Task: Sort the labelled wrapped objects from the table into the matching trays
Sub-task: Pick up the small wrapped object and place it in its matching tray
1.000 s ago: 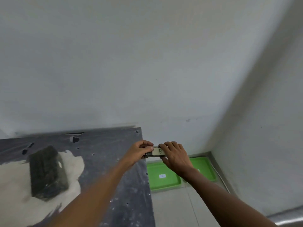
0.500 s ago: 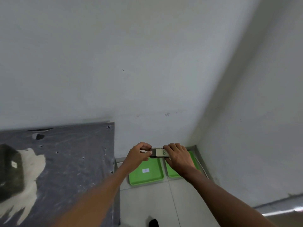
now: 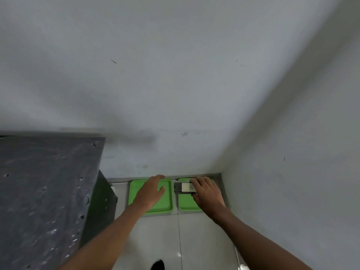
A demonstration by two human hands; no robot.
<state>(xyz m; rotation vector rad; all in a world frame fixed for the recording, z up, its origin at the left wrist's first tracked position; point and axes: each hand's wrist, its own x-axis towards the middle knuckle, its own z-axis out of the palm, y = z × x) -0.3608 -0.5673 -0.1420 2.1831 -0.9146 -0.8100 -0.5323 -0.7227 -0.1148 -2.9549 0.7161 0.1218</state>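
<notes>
Pale grey walls meet in a corner above a light tiled floor (image 3: 196, 240). Two green trays lie side by side on the floor against the wall: the left tray (image 3: 167, 203) and the right tray (image 3: 185, 203), just apart. A dark grey table (image 3: 44, 191) with a pitted top stands at left. The right hand (image 3: 207, 191) grips a dark wrapped object (image 3: 184, 187) by its right end, fingers curled over the top and thumb beneath; the object sits over the far left part of the right tray, and its white label reads "B". Whether it touches the tray cannot be told. The left hand (image 3: 153, 190) is spread flat and empty, hovering over the left tray.
</notes>
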